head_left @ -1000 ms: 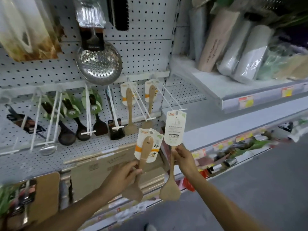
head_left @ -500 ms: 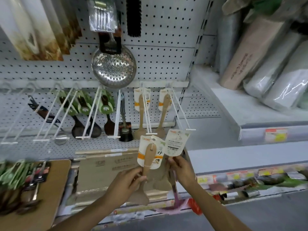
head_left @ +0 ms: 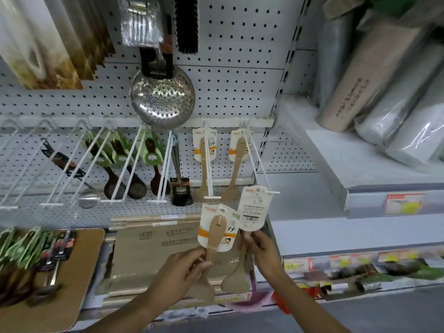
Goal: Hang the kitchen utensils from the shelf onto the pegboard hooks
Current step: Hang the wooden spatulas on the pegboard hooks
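Note:
My left hand [head_left: 179, 270] grips the handle of a wooden spatula [head_left: 211, 251] with a white and orange card, held upright in front of the shelf. My right hand [head_left: 260, 249] holds a second wooden spatula [head_left: 236, 277]; its card [head_left: 253, 207] faces backward, and its top touches the tip of the rightmost white hook [head_left: 260, 169]. Two more carded wooden spatulas [head_left: 204, 164] hang at the back of the two right hooks on the pegboard [head_left: 240, 92].
Dark spoons with green cards [head_left: 125, 164], a black-tagged utensil [head_left: 180, 188] and a small ladle [head_left: 89, 200] hang on the hooks to the left. A steel skimmer [head_left: 163, 99] hangs above. A wooden board [head_left: 72, 272] with loose utensils lies lower left. Wrapped rolls [head_left: 384, 92] fill the right shelf.
The view has moved closer and lower toward the pegboard. Both hands stay on their spatulas, and the right one's card has come up against the rightmost hook's tip.

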Tool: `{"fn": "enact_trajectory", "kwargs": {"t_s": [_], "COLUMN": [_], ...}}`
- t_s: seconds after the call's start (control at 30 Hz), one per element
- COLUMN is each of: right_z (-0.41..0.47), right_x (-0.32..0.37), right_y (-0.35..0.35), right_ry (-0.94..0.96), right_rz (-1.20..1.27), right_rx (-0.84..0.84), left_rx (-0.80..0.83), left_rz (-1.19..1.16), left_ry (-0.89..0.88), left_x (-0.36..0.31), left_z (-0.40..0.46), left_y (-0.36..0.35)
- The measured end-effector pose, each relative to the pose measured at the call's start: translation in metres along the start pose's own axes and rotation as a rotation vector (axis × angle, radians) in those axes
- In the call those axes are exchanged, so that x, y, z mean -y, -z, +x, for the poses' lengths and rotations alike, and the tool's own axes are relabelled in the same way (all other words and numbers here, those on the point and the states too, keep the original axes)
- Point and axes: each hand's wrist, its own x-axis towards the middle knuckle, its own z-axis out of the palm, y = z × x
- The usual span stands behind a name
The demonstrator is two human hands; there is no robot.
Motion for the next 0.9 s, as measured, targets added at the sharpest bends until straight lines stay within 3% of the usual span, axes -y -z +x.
{"fn": "enact_trajectory", "kwargs": {"t_s": [0.4, 0.63, 0.9], "right_z": [0.083, 0.129, 0.113], "right_x": [0.045, 0.037, 0.061], "right_y": [0.002, 0.003, -0.012], "right_ry": [-0.03, 0.021, -0.112], "right_rz": [0.011, -0.006, -0.064], "right_rx": [-0.084, -0.059, -0.098], "left_rx": [-0.061, -0.046, -0.082], "left_rz": [0.021, 0.028, 0.015], "left_ry": [0.037, 0.102, 0.139], "left_x": [-0.002, 0.0, 0.006], "left_z": [-0.007, -0.01, -0.011], "left_y": [-0.008, -0.007, -0.005]}}
